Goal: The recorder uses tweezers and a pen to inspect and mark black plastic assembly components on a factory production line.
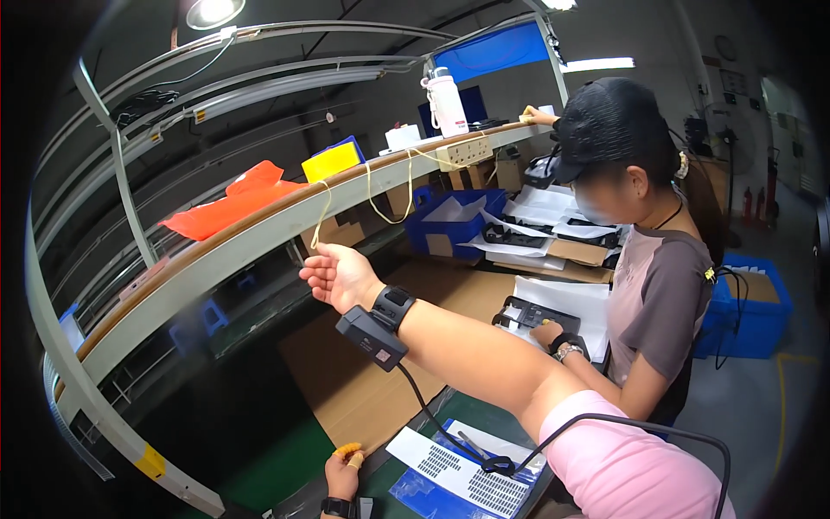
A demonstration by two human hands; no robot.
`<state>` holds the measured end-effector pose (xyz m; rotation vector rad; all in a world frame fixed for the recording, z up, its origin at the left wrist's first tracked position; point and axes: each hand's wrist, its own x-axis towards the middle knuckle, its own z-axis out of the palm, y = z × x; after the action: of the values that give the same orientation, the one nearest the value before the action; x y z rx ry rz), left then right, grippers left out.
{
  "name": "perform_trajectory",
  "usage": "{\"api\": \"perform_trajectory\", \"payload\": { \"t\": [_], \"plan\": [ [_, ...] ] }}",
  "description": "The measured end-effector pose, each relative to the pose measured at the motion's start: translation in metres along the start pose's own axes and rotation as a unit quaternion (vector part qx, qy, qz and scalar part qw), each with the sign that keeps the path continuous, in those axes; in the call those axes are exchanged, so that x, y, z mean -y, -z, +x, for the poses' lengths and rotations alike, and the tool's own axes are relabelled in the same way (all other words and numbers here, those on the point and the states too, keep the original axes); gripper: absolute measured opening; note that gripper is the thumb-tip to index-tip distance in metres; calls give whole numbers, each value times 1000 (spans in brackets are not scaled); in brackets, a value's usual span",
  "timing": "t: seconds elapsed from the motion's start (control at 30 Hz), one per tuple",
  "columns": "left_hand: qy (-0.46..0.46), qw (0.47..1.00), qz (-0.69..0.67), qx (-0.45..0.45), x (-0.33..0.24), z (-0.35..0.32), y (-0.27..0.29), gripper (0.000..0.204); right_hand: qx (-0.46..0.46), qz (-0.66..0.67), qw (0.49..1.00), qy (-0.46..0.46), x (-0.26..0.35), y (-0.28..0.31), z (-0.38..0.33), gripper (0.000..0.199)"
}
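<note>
Remotely, I'm hovering my right hand point(346, 275) in open room between shelf edge point(259, 225) and cardboard sheet point(346, 372); the yellow cord point(328, 204) is hanging nearly vertical to its fingertips. My left hand point(342, 481) is resting by the sheet's near corner; whether either grip is pinching, I cannot tell.

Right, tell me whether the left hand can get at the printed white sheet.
Probably yes: the printed white sheet lies just right of the left hand, its left end uncovered.
</note>
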<state>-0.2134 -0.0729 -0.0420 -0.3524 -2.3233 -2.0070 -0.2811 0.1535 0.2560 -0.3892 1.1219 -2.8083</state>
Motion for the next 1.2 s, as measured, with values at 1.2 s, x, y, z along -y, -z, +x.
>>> {"api": "perform_trajectory", "payload": {
  "t": [1.2],
  "plan": [
    [13, 1000, -8, -8, -4, 1, -5, 17, -3, -71, 983, -171, -77, 170, -79, 12]
  ]
}}
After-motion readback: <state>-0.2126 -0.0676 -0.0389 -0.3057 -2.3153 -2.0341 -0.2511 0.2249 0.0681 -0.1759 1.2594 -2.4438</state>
